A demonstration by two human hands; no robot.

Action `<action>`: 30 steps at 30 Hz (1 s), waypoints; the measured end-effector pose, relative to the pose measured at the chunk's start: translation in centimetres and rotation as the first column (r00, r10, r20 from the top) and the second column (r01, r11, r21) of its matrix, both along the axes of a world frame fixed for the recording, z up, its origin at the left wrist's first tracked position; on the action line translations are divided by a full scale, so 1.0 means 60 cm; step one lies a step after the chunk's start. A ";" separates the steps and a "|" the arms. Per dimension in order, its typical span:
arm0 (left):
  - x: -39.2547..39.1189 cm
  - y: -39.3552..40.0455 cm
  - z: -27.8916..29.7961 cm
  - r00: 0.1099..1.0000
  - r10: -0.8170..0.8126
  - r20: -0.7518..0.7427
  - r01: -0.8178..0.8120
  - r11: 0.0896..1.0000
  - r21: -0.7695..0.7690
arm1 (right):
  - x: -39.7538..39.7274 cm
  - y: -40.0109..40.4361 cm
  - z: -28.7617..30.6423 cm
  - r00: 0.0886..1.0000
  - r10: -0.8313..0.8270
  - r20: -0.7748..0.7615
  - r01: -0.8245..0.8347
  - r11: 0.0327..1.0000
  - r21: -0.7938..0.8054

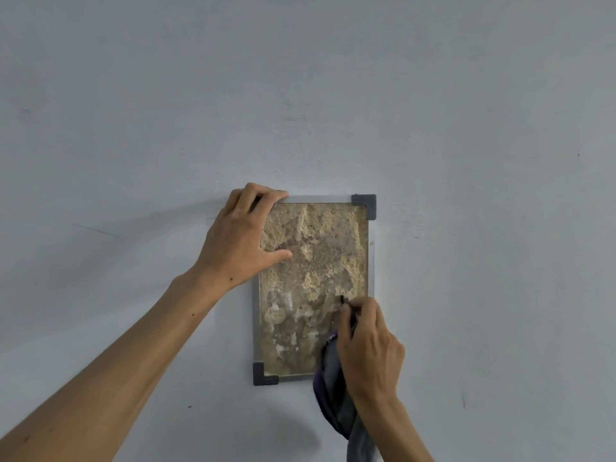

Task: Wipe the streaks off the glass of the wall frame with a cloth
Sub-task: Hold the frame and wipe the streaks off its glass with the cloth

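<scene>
Fingers [266, 196] of the left hand [241, 236] are being curled over the top left corner of the wall frame [371, 261], just left of centre in the head view, while the thumb [278, 256] is being laid flat across the glass [316, 261]. That corner is being gripped and the frame is being held against the pale wall [133, 111].

Lower right of the frame, the right hand [370, 348] is being bunched around a grey and purple cloth [333, 388], with the fingertips [353, 303] being pressed onto the glass near its right edge. The cloth is being pinched tight in the curled fingers, and its loose end is being left hanging down past the bottom rail toward the lower edge of the picture.

The frame is being shown upright in the middle of the picture, silver rails with dark corner pieces [365, 205] visible at upper right and lower left. Whitish streaks [283, 311] are being seen on the lower left part of the glass, over a mottled sandy backing. Both forearms are being stretched up from the bottom corners of the picture.
</scene>
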State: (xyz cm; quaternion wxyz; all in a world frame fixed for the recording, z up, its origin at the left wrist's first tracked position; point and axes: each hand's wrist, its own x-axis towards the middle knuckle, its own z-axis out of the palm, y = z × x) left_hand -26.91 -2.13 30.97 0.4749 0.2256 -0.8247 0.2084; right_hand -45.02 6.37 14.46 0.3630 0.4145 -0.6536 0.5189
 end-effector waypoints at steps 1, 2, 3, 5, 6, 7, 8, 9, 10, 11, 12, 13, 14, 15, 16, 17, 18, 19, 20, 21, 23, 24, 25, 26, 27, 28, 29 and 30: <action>-0.001 0.000 0.000 1.000 0.001 -0.001 -0.001 1.000 -0.001 | 0.006 -0.002 0.000 1.000 -0.012 0.007 0.012 1.000 -0.012; 0.000 0.000 0.000 1.000 0.001 -0.003 -0.001 1.000 -0.001 | 0.016 -0.005 -0.002 1.000 -0.009 -0.013 0.009 1.000 -0.005; 0.000 -0.001 0.001 1.000 0.001 -0.002 -0.001 1.000 0.000 | 0.024 -0.008 -0.004 0.999 0.004 -0.049 -0.004 1.000 0.018; 0.001 -0.001 0.000 1.000 -0.002 0.000 0.002 1.000 0.004 | 0.025 -0.008 -0.007 0.992 0.021 -0.124 -0.012 0.997 0.071; 0.001 -0.002 0.000 1.000 -0.004 0.000 0.004 1.000 0.003 | 0.018 -0.004 -0.004 0.991 0.016 -0.135 -0.004 0.997 0.083; 0.000 -0.002 0.000 1.000 -0.006 -0.002 0.006 1.000 0.002 | 0.010 -0.001 0.001 0.993 0.004 -0.121 0.005 0.997 0.078; 0.000 -0.002 -0.001 1.000 -0.006 -0.006 0.006 1.000 0.001 | 0.007 0.001 0.004 0.996 -0.006 -0.092 0.012 0.998 0.056; 0.000 -0.001 -0.001 1.000 -0.007 -0.010 0.007 1.000 0.000 | 0.008 0.000 0.005 0.998 -0.015 -0.061 0.017 0.999 0.029; -0.001 -0.001 -0.001 1.000 -0.009 -0.012 0.009 1.000 0.000 | 0.014 -0.003 0.003 0.999 -0.023 -0.043 0.023 1.000 0.008; -0.001 -0.001 -0.001 1.000 -0.010 -0.011 0.010 1.000 0.002 | 0.021 -0.008 -0.002 0.999 -0.028 -0.042 0.028 1.000 0.001; 0.000 -0.001 -0.001 1.000 -0.010 -0.007 0.010 1.000 0.004 | 0.030 -0.013 -0.007 0.998 -0.022 -0.058 0.023 1.000 0.012; 0.000 -0.001 -0.001 1.000 -0.011 -0.001 0.011 1.000 0.006 | 0.033 -0.015 -0.012 0.996 -0.012 -0.085 0.015 0.999 0.033; 0.002 -0.002 0.000 1.000 -0.010 0.004 0.010 1.000 0.005 | 0.032 -0.014 -0.014 0.994 -0.002 -0.111 0.008 0.998 0.056; 0.002 -0.002 0.000 1.000 -0.009 0.006 0.009 1.000 0.004 | 0.025 -0.010 -0.011 0.991 0.002 -0.131 0.007 0.998 0.070; 0.003 -0.002 0.001 1.000 -0.008 0.007 0.008 1.000 0.002 | 0.016 -0.004 -0.006 0.991 -0.004 -0.134 0.013 0.997 0.070; 0.004 -0.003 0.001 1.000 -0.008 0.008 0.008 1.000 0.001 | 0.005 0.001 0.000 0.994 -0.018 -0.112 0.024 0.999 0.048; 0.003 -0.003 0.001 1.000 -0.007 0.010 0.007 1.000 0.000 | -0.004 0.005 0.009 0.997 -0.033 -0.065 0.034 0.999 0.015; 0.003 -0.003 0.001 1.000 -0.006 0.011 0.006 1.000 -0.001 | -0.011 0.005 0.015 0.999 -0.046 -0.011 0.045 0.999 -0.016; 0.002 -0.003 0.002 1.000 -0.004 0.012 0.004 1.000 -0.001 | -0.013 0.004 0.019 0.998 -0.054 0.032 0.055 0.998 -0.036; 0.001 -0.003 0.002 1.000 -0.003 0.012 0.003 1.000 0.001 | -0.008 0.001 0.021 0.997 -0.059 0.054 0.061 0.997 -0.046; -0.001 -0.002 0.001 1.000 -0.004 0.008 0.004 1.000 0.009 | 0.009 -0.004 0.018 0.999 -0.047 0.025 0.048 0.998 -0.037; 0.000 -0.002 0.001 1.000 -0.005 0.006 0.005 1.000 0.012 | 0.019 -0.005 0.013 0.999 -0.027 -0.024 0.027 1.000 -0.009; 0.000 -0.003 0.001 1.000 -0.006 0.006 0.006 1.000 0.014 | 0.026 -0.005 0.009 0.996 -0.012 -0.088 0.015 0.999 0.031; 0.001 -0.002 0.001 1.000 -0.007 0.008 0.007 1.000 0.014 | 0.027 -0.003 0.008 0.990 -0.008 -0.142 0.018 0.997 0.073; 0.001 -0.002 0.002 1.000 -0.007 0.012 0.006 1.000 0.012 | 0.022 -0.001 0.010 0.986 -0.018 -0.163 0.033 0.995 0.091; 0.002 -0.001 0.002 1.000 -0.004 0.013 0.004 1.000 0.011 | 0.013 0.000 0.014 0.989 -0.029 -0.144 0.042 0.996 0.084; 0.002 -0.001 0.002 1.000 0.000 0.012 0.000 1.000 0.009 | 0.006 0.001 0.020 0.995 -0.036 -0.088 0.041 0.998 0.056; 0.001 0.000 0.002 1.000 0.003 0.011 -0.003 1.000 0.007 | 0.000 0.001 0.024 0.999 -0.038 -0.010 0.039 0.999 0.017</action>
